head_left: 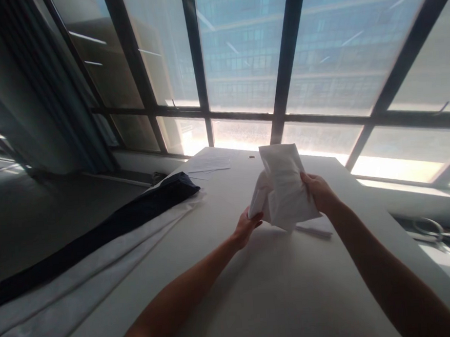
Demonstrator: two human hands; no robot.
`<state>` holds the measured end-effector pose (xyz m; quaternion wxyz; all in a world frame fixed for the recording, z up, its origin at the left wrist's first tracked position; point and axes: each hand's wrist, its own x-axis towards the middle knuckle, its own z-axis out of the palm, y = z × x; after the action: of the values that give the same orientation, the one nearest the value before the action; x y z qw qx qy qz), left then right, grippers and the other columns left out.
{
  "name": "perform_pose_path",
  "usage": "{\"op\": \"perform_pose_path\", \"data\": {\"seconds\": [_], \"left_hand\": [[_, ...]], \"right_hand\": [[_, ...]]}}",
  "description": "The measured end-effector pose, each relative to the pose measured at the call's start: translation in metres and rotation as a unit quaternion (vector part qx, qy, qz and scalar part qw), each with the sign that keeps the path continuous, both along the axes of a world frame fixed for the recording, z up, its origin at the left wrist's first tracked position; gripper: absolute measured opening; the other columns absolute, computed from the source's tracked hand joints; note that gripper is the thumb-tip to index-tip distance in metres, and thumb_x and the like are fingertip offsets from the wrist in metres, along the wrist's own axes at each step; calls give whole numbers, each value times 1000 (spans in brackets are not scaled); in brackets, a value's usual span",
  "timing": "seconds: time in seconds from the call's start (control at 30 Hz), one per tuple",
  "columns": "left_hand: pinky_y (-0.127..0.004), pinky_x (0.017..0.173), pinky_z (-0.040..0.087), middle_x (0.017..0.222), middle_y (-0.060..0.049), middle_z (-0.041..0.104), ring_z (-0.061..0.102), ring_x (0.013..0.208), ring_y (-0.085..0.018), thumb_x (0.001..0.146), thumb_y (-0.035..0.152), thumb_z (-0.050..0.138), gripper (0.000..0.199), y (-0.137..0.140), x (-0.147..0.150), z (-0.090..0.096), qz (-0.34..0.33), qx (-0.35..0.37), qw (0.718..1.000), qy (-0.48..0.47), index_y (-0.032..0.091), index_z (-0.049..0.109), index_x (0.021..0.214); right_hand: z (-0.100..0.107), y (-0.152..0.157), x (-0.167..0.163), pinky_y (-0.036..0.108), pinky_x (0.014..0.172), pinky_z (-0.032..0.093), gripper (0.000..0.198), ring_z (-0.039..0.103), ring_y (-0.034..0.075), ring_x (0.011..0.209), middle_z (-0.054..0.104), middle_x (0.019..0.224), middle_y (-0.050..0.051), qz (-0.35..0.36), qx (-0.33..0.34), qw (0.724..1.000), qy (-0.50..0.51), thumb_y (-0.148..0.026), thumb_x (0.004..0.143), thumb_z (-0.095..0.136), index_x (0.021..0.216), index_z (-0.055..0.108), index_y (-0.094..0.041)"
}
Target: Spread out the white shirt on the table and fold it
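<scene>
Above the white table (280, 298) my right hand (319, 192) grips the right edge of a flat white packet (288, 184), held tilted upright. It looks like a pouch or folded cloth; I cannot tell which. My left hand (246, 226) is closed on the lower left of a second white folded piece (260, 194), partly hidden behind the packet. Whether the two pieces are joined does not show. Just below them, a thin white flat item (314, 229) lies on the tabletop, close to my right forearm.
Along the table's left side runs a long dark fabric bundle (135, 210) beside white fabric (112, 263). White sheets (209, 163) lie near the far edge, with a small round hole (251, 157) to their right. Large windows (240, 49) stand behind. Coiled cable-like items (429, 228) sit at right.
</scene>
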<state>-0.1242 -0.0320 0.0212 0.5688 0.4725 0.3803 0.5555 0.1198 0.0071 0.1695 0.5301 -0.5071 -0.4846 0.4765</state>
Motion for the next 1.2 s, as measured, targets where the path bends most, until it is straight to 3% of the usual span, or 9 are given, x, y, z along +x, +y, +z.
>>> {"op": "perform_pose_path", "data": {"seconds": [0.13, 0.27, 0.37, 0.47, 0.57, 0.67, 0.83, 1.0, 1.2], "left_hand": [[-38, 87, 56, 103, -11, 74, 70, 93, -25, 65, 47, 92, 62, -7, -49, 8, 63, -23, 992, -110, 12, 68, 110], [-38, 81, 58, 103, -10, 75, 71, 90, -25, 74, 51, 87, 58, -14, -129, 28, 98, -29, 989, -104, 16, 66, 115], [-40, 85, 58, 109, -12, 73, 70, 96, -26, 78, 47, 83, 57, -16, -189, 42, 190, -55, 978, 65, 16, 63, 121], [-47, 102, 50, 122, -17, 68, 64, 115, -32, 79, 42, 81, 67, -27, -224, 41, 309, -26, 884, 349, 14, 57, 135], [-54, 116, 35, 146, -24, 52, 44, 141, -39, 85, 51, 71, 76, -60, -215, 22, 267, 58, 783, 559, 12, 49, 147], [-65, 118, 25, 163, -23, 31, 21, 151, -48, 78, 68, 71, 103, -104, -178, -5, 105, 50, 746, 656, 15, 36, 158], [-58, 122, 18, 162, -19, 36, 26, 152, -41, 86, 39, 67, 69, -133, -151, -13, 105, 53, 771, 626, 17, 51, 150], [-44, 102, 48, 93, -10, 77, 70, 105, -34, 90, 47, 62, 28, -114, -187, 17, 193, 18, 886, 422, 23, 77, 91], [-42, 84, 60, 96, -7, 75, 72, 89, -24, 95, 51, 63, 37, -114, -234, 67, 319, -58, 945, -46, 17, 67, 108]], "right_hand": [[7, 9, -21, 34, 60, 59, 27, 70, 24, 69, 76, 79, 9, 45, -57, 995, 67, -43, 90, 65, 86, 73, -18], [-30, 30, -42, 33, 64, 59, 26, 70, 24, 71, 77, 82, 8, 99, -74, 992, -29, -42, 91, 64, 86, 73, -19], [-70, 34, -77, 35, 71, 58, 30, 71, 25, 79, 77, 88, 10, 105, -66, 975, -184, -40, 93, 57, 95, 74, -16], [-101, 19, -117, 42, 93, 53, 33, 68, 30, 105, 75, 106, 17, 92, -18, 949, -301, -33, 89, 59, 109, 73, -10], [-124, -14, -142, 47, 114, 35, 55, 46, 34, 140, 56, 144, 23, 147, 113, 885, -427, -36, 88, 63, 136, 62, -10], [-141, -49, -148, 58, 119, 22, 87, 13, 39, 155, 23, 168, 17, 263, 166, 778, -545, -54, 85, 69, 159, 38, -22], [-154, -63, -134, 56, 119, 26, 74, 20, 39, 154, 24, 167, 18, 257, 182, 732, -604, -43, 96, 56, 161, 32, -18], [-155, -44, -116, 46, 104, 46, 41, 56, 33, 133, 63, 142, 13, 231, 201, 782, -543, -29, 101, 38, 127, 69, -23], [-134, -15, -109, 41, 72, 58, 46, 72, 32, 83, 72, 75, 9, 47, 54, 977, -199, -59, 95, 44, 77, 64, -21]]}}
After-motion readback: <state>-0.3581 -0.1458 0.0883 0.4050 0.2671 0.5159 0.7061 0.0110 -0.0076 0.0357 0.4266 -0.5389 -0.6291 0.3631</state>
